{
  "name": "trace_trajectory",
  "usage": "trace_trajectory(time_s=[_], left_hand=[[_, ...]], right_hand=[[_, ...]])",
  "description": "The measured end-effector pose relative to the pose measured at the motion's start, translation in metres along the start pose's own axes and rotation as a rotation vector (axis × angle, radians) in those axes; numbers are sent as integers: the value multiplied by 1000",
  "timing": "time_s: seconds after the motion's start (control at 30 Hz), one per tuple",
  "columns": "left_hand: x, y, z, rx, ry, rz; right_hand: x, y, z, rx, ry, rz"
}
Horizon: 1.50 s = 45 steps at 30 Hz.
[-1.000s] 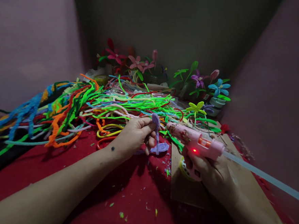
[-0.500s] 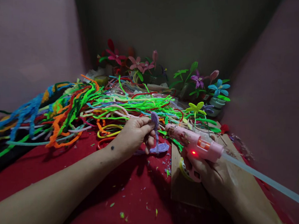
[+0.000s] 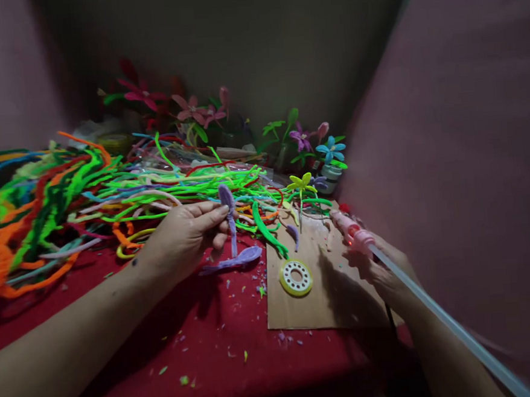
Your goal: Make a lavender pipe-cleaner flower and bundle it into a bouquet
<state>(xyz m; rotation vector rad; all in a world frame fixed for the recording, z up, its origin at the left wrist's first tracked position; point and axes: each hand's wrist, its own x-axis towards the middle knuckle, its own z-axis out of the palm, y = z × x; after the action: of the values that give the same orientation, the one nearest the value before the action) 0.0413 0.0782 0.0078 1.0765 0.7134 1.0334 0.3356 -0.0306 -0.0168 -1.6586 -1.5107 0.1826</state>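
Observation:
Between the thumb and fingers of my left hand (image 3: 189,228) is a purple pipe-cleaner petal (image 3: 227,202), held upright with its stem hanging down. Just below it, another purple pipe-cleaner piece (image 3: 244,257) lies on the red cloth. My right hand (image 3: 385,268) grips a pink hot glue gun (image 3: 355,231) over the right side of the cardboard. A red light glows on the gun, and a long translucent glue stick (image 3: 441,319) sticks out of its back. The gun's handle is mostly hidden by the hand.
A roll of yellow tape (image 3: 296,277) lies on the cardboard sheet (image 3: 295,314). Heaped pipe cleaners (image 3: 192,188) spread across the back and left. Pipe-cleaner flowers (image 3: 329,150) stand behind. Fuzz scraps dot the red cloth (image 3: 213,359).
My right hand has drawn the glue gun rightward, away from the purple petal, uncovering the tape roll and cardboard. The view has turned right; my left hand keeps hold of the petal.

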Motion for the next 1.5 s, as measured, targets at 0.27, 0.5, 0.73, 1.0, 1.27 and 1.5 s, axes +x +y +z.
trace_trajectory(time_s=[0.27,0.5,0.73,1.0,1.27,1.5], left_hand=[[1,-5,0,63,-26,-23],[2,-10,-3,108,-38,-41],[-3,-10,2,141,-62,-65],[-5,-11,5,92,-76,-54],[-16,-4,13,176,-92,-29],[-18,1,16,275,-61,2]], right_hand=[[-17,41,-20,-678,-170,20],[-7,27,-36,-720,-245,38],[35,-46,27,-436,-252,-98],[60,-54,73,-525,-185,17],[51,-89,70,812,-282,226],[33,-118,90,839,-185,169]])
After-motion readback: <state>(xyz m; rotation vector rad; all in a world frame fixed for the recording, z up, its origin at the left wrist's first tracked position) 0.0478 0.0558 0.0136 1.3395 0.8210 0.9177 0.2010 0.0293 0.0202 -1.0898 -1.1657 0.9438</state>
